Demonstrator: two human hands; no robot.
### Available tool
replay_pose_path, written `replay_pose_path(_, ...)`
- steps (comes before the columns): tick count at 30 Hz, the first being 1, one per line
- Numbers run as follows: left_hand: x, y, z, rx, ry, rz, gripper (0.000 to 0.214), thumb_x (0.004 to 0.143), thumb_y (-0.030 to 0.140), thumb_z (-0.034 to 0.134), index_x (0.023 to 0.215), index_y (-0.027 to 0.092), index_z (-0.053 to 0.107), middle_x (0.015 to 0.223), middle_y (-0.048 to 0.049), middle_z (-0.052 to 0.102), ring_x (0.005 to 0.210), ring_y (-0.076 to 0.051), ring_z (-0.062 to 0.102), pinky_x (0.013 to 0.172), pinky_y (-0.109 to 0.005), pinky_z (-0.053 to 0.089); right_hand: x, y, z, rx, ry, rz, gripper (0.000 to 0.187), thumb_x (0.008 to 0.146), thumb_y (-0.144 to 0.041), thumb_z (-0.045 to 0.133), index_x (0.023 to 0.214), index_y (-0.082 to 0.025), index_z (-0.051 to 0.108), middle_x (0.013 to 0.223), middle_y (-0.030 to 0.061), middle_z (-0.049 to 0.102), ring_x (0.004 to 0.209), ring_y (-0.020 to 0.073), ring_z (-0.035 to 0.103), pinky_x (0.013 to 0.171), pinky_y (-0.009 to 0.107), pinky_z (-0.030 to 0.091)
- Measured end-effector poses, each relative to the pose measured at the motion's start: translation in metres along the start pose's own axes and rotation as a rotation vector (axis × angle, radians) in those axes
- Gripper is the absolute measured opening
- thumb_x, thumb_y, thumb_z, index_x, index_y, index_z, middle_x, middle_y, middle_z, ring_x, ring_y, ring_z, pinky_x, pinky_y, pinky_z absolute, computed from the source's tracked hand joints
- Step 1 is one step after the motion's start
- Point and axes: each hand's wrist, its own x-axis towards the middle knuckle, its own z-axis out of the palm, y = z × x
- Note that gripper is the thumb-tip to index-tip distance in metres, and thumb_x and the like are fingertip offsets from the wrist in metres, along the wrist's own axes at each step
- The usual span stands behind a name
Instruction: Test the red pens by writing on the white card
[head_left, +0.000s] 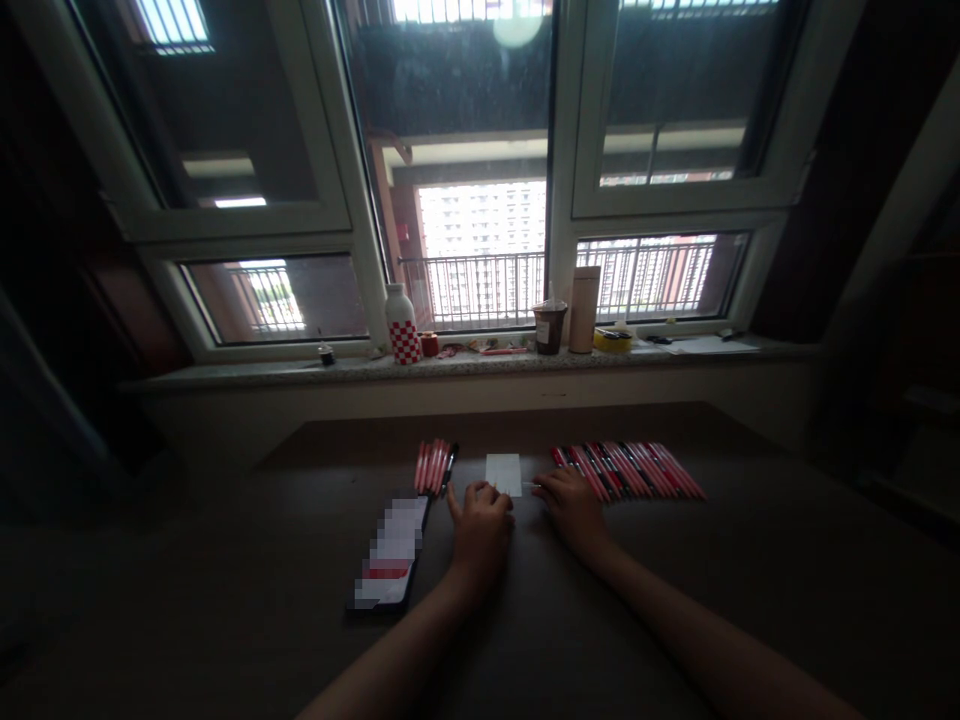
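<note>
Lying just past left hand, beside right hand: white card

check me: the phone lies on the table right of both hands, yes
No. The head view shows the phone on the table, but left of the left hand and right hand, not right of them.

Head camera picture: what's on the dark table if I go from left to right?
phone → small bunch of pens → left hand → right hand → long row of pens
</note>
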Motion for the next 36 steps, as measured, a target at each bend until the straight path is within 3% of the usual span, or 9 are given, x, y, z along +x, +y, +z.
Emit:
replay_pose_path(12, 0.0001, -0.0014, 0.0009, -0.025, 0.014, -0.026, 0.017, 0.081, 0.019, 0.058, 0.095, 0.026, 0.064, 0.109, -0.002, 0.062, 0.121, -0.026, 0.043, 0.109, -0.065, 0.008, 0.0003, 0.002, 0.0012, 0.021, -0.102, -0.071, 0.021, 0.084, -0.012, 0.059, 0.098, -0.022, 0.071, 0.095, 0.0046, 0.068, 0.096, 0.0208, 0.054, 0.086, 0.032, 0.04)
replay_pose_path(19, 0.0, -0.0015, 0.0034, -0.027, 0.0, -0.023, 0.021, 0.083, 0.028, 0.058, 0.102, 0.029, 0.067, 0.122, -0.0041, 0.058, 0.128, -0.029, 0.037, 0.109, -0.066, 0.007, -0.0005, 0.0024, -0.0001, -0.051, -0.137, -0.106, 0.019, 0.083, -0.017, 0.063, 0.098, -0.024, 0.072, 0.093, 0.0042, 0.066, 0.094, 0.0204, 0.053, 0.082, 0.032, 0.04)
replay_pose_path(36, 0.0006, 0.0, 0.0021, -0.017, -0.006, -0.028, 0.02, 0.082, 0.03, 0.059, 0.1, 0.034, 0.068, 0.129, -0.0027, 0.055, 0.129, -0.03, 0.035, 0.107, -0.069, 0.008, -0.0003, 0.0022, 0.0011, -0.093, -0.121, -0.116, 0.018, 0.082, -0.02, 0.065, 0.096, -0.029, 0.074, 0.09, 0.0048, 0.063, 0.095, 0.0217, 0.051, 0.081, 0.032, 0.039)
